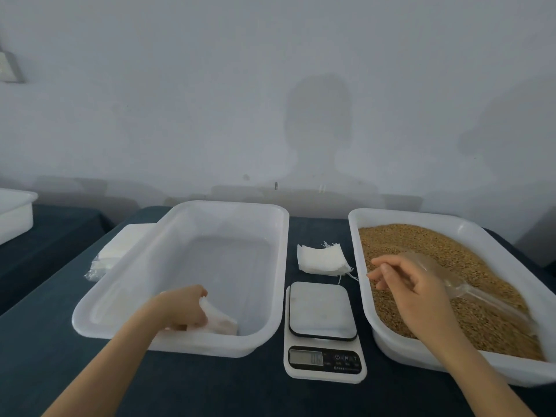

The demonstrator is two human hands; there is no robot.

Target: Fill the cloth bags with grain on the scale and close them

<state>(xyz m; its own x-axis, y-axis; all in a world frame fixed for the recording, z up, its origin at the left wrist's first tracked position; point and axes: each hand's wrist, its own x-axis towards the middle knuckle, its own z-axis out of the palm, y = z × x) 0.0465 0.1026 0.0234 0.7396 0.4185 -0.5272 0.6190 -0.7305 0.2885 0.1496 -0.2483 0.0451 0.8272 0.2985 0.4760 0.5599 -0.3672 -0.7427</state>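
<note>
My left grip (pixel 192 308) pinches a cloth bag (pixel 221 322) in the white tub (pixel 225 344); my right grip (pixel 412 284) hangs spread over grain (pixel 406 236), beside clear scoop (pixel 464 288).

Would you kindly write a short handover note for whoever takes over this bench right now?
Left hand grips a cloth bag in the near right corner of the white tub; nothing else lies there.
Right hand hovers, loosely curled, over the grain beside the clear scoop, holding nothing.
The scale is bare; empty bags lie behind it.
Done: at most this one bag. Left: fill, weigh and close the rest.
</note>
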